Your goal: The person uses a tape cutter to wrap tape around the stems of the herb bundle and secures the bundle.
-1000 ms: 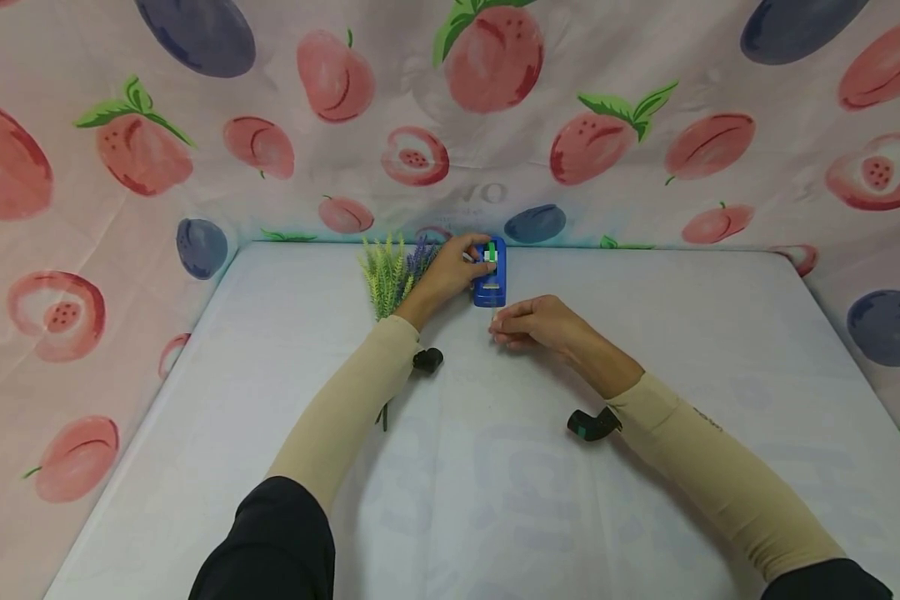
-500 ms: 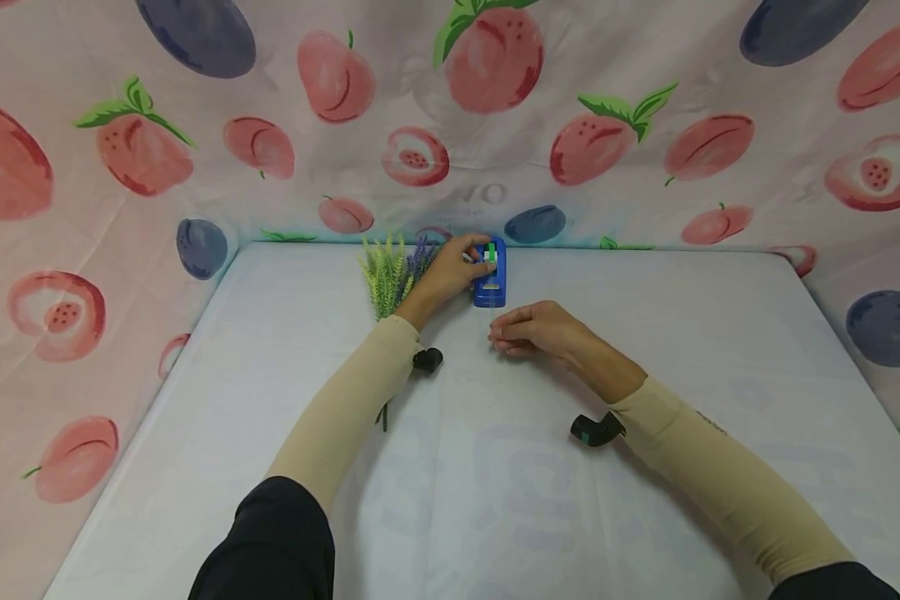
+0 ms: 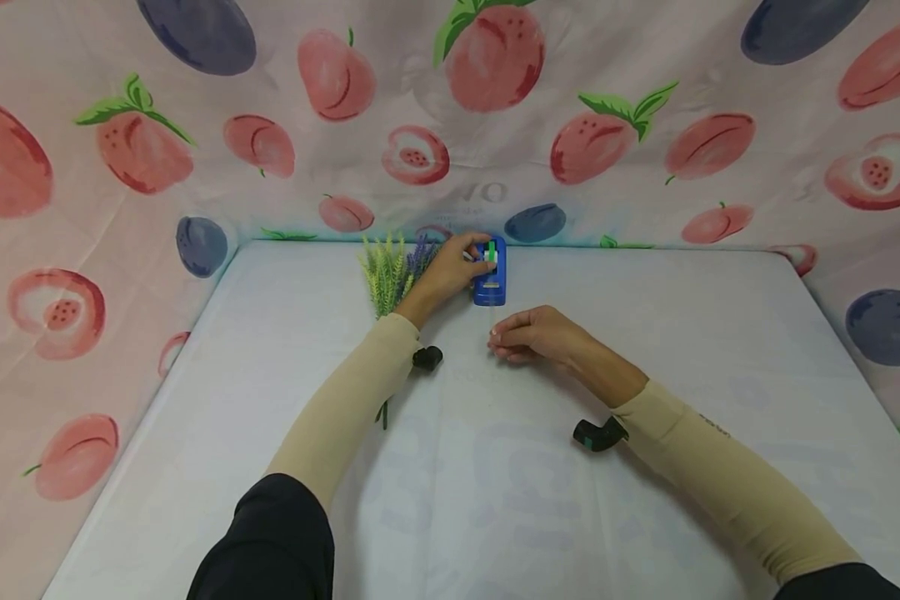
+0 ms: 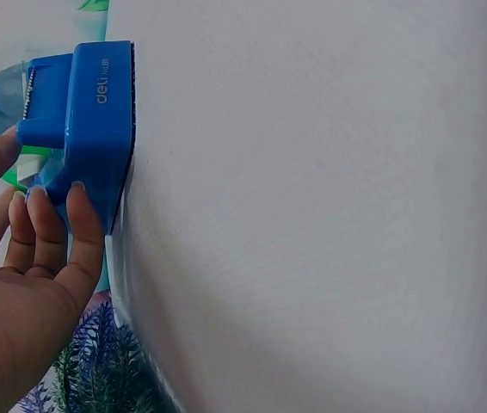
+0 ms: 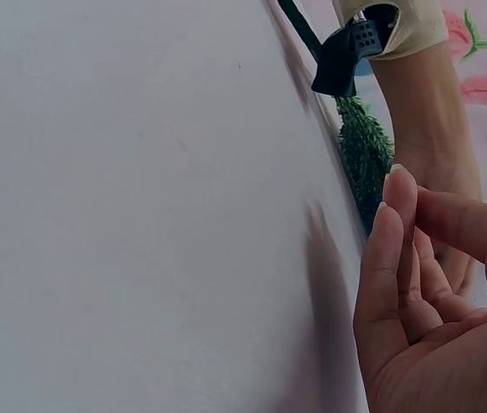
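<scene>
two-handed, working over a white cloth-covered surface (image 3: 495, 500): with the left grip (image 3: 446, 271), curling thumb and fingers round a blue plastic tape dispenser (image 4: 101, 120) standing at the far edge; with the right grip (image 3: 543, 333), bringing thumb and fingertips together just on its near side, being unable to tell of anything held between. also reaching, left-armed, across a bunch of yellow-green and purple flower sprigs (image 3: 382, 279) lying just beside the left grip.

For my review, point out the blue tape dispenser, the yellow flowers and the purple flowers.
Blue tape dispenser (image 4: 99, 125), left wrist view: its printed side.
Yellow flowers (image 3: 385, 279), head view: middle of the spikes.
Purple flowers (image 3: 422, 257), head view: visible blooms.
</scene>
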`<control>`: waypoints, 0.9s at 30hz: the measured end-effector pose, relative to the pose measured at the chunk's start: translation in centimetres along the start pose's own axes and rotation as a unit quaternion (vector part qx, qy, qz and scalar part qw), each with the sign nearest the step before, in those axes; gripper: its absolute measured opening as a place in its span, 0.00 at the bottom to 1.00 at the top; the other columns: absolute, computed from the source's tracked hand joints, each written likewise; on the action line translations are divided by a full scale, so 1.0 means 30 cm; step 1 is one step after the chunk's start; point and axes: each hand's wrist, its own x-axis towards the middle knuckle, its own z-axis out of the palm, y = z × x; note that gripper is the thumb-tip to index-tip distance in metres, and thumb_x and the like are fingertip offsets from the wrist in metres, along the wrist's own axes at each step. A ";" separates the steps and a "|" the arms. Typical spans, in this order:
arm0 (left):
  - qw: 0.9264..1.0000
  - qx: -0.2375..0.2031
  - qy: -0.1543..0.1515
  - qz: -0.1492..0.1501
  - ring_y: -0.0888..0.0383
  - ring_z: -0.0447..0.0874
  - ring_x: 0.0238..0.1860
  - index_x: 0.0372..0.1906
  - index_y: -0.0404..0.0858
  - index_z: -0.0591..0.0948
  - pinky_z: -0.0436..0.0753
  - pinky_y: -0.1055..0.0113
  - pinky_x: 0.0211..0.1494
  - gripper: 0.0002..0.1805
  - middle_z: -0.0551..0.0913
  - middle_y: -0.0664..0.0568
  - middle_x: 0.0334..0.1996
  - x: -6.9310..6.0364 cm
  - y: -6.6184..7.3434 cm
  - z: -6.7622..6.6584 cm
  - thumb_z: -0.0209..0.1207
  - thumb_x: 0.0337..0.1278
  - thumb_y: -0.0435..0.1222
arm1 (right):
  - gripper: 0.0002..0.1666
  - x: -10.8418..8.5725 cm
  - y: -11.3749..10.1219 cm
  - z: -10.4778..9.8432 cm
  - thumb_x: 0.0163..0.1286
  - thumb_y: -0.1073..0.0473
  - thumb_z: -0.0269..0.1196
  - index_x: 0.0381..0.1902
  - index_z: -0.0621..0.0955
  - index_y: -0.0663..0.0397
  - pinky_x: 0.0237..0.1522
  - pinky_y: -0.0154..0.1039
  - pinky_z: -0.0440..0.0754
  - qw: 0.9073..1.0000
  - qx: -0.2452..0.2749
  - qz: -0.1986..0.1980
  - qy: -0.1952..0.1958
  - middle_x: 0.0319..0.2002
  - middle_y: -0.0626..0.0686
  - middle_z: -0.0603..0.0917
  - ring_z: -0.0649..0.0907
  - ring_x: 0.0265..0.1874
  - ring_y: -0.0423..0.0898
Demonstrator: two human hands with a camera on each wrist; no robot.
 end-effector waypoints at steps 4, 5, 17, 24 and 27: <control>1.000 0.001 0.000 0.000 0.54 0.75 0.40 0.70 0.41 0.74 0.81 0.62 0.36 0.27 0.73 0.48 0.45 0.001 0.001 -0.001 0.64 0.68 0.39 | 0.15 0.000 0.010 0.002 0.71 0.64 0.66 0.52 0.82 0.68 0.40 0.35 0.87 1.000 -0.004 0.003 -0.006 0.41 0.53 0.91 0.89 0.34 0.40; 1.000 0.001 0.000 0.000 0.54 0.75 0.40 0.70 0.41 0.74 0.81 0.62 0.36 0.27 0.73 0.48 0.45 0.002 0.002 -0.001 0.64 0.68 0.38 | 0.15 0.000 0.012 0.003 0.71 0.64 0.66 0.52 0.82 0.68 0.40 0.35 0.87 1.000 -0.006 0.003 -0.007 0.41 0.53 0.91 0.89 0.34 0.40; 1.000 0.003 0.004 -0.002 0.55 0.74 0.40 0.69 0.41 0.75 0.80 0.64 0.35 0.27 0.73 0.48 0.44 0.002 0.000 0.002 0.65 0.68 0.38 | 0.14 -0.029 0.024 0.026 0.71 0.64 0.66 0.52 0.83 0.67 0.41 0.36 0.87 1.000 -0.026 0.012 -0.011 0.42 0.55 0.90 0.89 0.34 0.41; 1.000 0.000 0.002 0.000 0.55 0.74 0.38 0.70 0.40 0.74 0.80 0.62 0.36 0.28 0.73 0.48 0.44 -0.002 0.004 -0.001 0.64 0.68 0.38 | 0.15 -0.031 0.041 0.026 0.70 0.63 0.67 0.51 0.83 0.67 0.41 0.36 0.87 0.999 -0.034 0.007 -0.019 0.42 0.55 0.90 0.89 0.34 0.41; 1.000 -0.002 0.000 0.001 0.54 0.74 0.38 0.71 0.39 0.74 0.80 0.61 0.36 0.28 0.72 0.48 0.43 -0.004 0.006 -0.002 0.64 0.69 0.38 | 0.15 -0.033 0.046 0.028 0.70 0.64 0.66 0.51 0.83 0.67 0.40 0.36 0.87 0.999 -0.040 0.006 -0.024 0.41 0.55 0.90 0.88 0.34 0.41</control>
